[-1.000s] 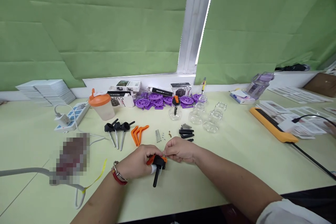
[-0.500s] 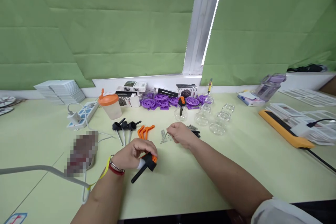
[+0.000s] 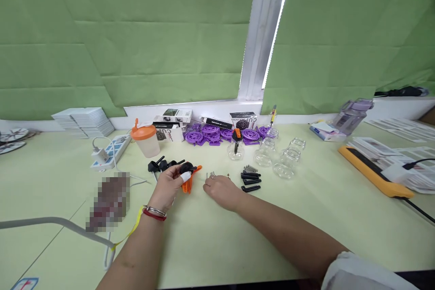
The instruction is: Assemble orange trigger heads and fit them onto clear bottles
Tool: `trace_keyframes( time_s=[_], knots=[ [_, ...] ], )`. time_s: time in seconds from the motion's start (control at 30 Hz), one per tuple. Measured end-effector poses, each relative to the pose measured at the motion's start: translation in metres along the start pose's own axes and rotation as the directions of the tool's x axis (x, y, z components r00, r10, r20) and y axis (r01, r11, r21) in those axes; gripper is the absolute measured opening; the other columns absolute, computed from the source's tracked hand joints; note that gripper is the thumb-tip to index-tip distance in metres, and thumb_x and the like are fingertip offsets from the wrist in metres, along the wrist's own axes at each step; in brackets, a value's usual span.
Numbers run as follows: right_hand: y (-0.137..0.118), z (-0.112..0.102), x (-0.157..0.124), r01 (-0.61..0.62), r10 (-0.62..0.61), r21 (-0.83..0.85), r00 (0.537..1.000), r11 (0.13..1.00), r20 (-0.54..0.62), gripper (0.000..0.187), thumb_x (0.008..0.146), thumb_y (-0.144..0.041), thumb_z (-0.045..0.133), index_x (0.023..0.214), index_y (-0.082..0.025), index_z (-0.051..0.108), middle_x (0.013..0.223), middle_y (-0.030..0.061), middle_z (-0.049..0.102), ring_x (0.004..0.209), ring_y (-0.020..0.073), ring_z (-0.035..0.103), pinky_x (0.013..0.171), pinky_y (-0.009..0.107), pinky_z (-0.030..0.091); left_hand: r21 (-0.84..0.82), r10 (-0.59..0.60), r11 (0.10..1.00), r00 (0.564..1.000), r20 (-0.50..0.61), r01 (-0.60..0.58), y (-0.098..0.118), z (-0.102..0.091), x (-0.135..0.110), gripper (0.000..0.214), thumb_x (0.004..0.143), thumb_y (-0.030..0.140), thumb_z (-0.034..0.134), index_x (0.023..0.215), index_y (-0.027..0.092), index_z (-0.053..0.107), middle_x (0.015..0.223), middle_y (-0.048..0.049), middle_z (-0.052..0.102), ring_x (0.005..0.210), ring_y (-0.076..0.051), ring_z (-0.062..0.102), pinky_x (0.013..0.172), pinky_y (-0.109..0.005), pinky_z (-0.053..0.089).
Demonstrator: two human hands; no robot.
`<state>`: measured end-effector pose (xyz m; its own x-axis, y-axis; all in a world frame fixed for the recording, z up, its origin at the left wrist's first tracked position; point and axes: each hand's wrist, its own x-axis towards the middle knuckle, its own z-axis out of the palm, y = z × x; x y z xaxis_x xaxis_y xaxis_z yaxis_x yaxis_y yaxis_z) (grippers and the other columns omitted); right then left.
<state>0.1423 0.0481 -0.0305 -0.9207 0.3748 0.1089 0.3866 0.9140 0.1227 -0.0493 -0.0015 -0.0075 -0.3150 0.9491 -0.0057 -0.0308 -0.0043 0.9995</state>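
My left hand (image 3: 167,186), with a white cover on the thumb, is closed around a black plastic part (image 3: 186,168) with a round head. Just beyond and below it are orange levers (image 3: 187,186), partly overlapped by the part. My right hand (image 3: 222,191) rests low on the table with fingers pressed together; what lies in its fingertips is hidden. Thin metal pins (image 3: 211,175) show past its knuckles. Right of that hand lie several black handles (image 3: 250,182) and small springs (image 3: 250,169). Black heads with metal rods (image 3: 156,164) sit behind my left hand.
Purple wheel-like parts (image 3: 210,133) and cardboard boxes (image 3: 169,134) line the back. A clear piece with a black and orange top (image 3: 236,152) stands before them, clear plastic pieces (image 3: 283,170) to its right. An orange-lidded cup (image 3: 147,140) and power strip (image 3: 113,152) are left.
My left hand has moved forward with the black part, up to the orange levers. My right hand has come down and slightly left, over the metal pins, uncovering the black handles.
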Motion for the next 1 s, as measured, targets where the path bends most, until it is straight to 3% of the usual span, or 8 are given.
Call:
trace_keyframes(
  time_s=[0.17,0.27,0.33,0.4,0.6,0.73,0.83,1.0],
  knots=[
    [0.002,-0.004,0.003,-0.211,0.274,0.440,0.958,0.873,-0.085,0.023,0.092,-0.017,0.043,0.078,-0.015,0.062,0.085,0.0089,0.065,0.081,0.0186,0.059,0.071,0.029,0.042,0.161,0.041,0.986,0.998,0.039,-0.047,-0.003,0.002,-0.001,0.054,0.061,0.031,0.075,0.110,0.013,0.064,0.108,-0.0118,0.068,0.098,-0.025,0.062,0.092,-0.041,0.046],
    [-0.001,-0.014,0.008,-0.299,0.587,0.897,0.808,0.326,0.055,0.038,0.096,-0.038,0.035,0.079,-0.016,0.060,0.074,0.0053,0.064,0.061,0.0130,0.055,0.058,0.025,0.040,0.278,0.113,0.950,0.988,0.109,-0.140,-0.007,0.007,-0.004,0.049,0.066,0.031,0.071,0.113,0.015,0.065,0.109,-0.0111,0.067,0.097,-0.024,0.061,0.089,-0.040,0.046],
    [-0.003,-0.020,0.012,-0.247,0.590,0.966,0.769,-0.079,0.245,0.037,0.093,-0.045,0.039,0.085,-0.015,0.060,0.068,0.0028,0.063,0.047,0.0094,0.047,0.047,0.023,0.034,0.370,0.172,0.903,0.973,0.152,-0.217,-0.011,0.012,-0.005,0.045,0.068,0.031,0.069,0.111,0.018,0.067,0.104,-0.0092,0.067,0.093,-0.023,0.061,0.088,-0.039,0.046],
    [-0.005,-0.025,0.015,-0.203,0.548,0.940,0.770,-0.276,0.327,0.029,0.086,-0.042,0.053,0.088,-0.014,0.060,0.060,-0.0003,0.060,0.040,0.0070,0.041,0.042,0.021,0.028,0.425,0.208,0.866,0.962,0.175,-0.264,-0.013,0.014,-0.006,0.043,0.069,0.031,0.068,0.111,0.019,0.068,0.097,-0.0070,0.066,0.088,-0.022,0.060,0.086,-0.039,0.047],
    [0.007,-0.029,0.009,-0.012,0.735,0.934,0.614,-0.357,0.288,0.026,0.071,-0.032,0.066,0.087,-0.013,0.059,0.055,-0.0035,0.057,0.040,0.0051,0.038,0.041,0.019,0.026,0.504,0.226,0.835,0.973,0.049,-0.219,-0.011,0.003,-0.002,0.041,0.074,0.034,0.062,0.110,0.018,0.070,0.104,-0.0072,0.064,0.097,-0.022,0.061,0.089,-0.035,0.048],
    [0.026,-0.033,-0.004,0.147,0.826,0.918,0.507,-0.367,0.249,0.032,0.066,-0.038,0.069,0.084,-0.015,0.058,0.057,-0.0034,0.056,0.042,0.0048,0.038,0.040,0.019,0.023,0.796,0.279,0.602,0.950,-0.140,-0.060,-0.007,-0.010,0.007,0.039,0.081,0.031,0.049,0.109,0.013,0.070,0.112,-0.0120,0.064,0.102,-0.024,0.061,0.091,-0.033,0.046],
    [0.036,-0.035,-0.016,0.175,0.834,0.913,0.497,-0.368,0.241,0.033,0.063,-0.040,0.072,0.080,-0.015,0.058,0.058,-0.0025,0.056,0.044,0.0050,0.038,0.040,0.019,0.022,0.906,0.249,0.421,0.958,-0.144,0.026,-0.007,-0.008,0.013,0.035,0.081,0.025,0.044,0.099,0.011,0.071,0.110,-0.0171,0.064,0.098,-0.027,0.062,0.087,-0.035,0.048],
    [0.039,-0.039,-0.027,0.177,0.803,0.907,0.549,-0.382,0.231,0.033,0.063,-0.040,0.072,0.080,-0.015,0.059,0.058,-0.0019,0.056,0.044,0.0051,0.037,0.041,0.020,0.021,0.935,0.174,0.336,0.969,-0.177,0.110,-0.010,0.003,0.024,0.023,0.074,0.020,0.048,0.076,0.012,0.070,0.093,-0.0201,0.066,0.083,-0.031,0.064,0.069,-0.039,0.049]
  ],
)
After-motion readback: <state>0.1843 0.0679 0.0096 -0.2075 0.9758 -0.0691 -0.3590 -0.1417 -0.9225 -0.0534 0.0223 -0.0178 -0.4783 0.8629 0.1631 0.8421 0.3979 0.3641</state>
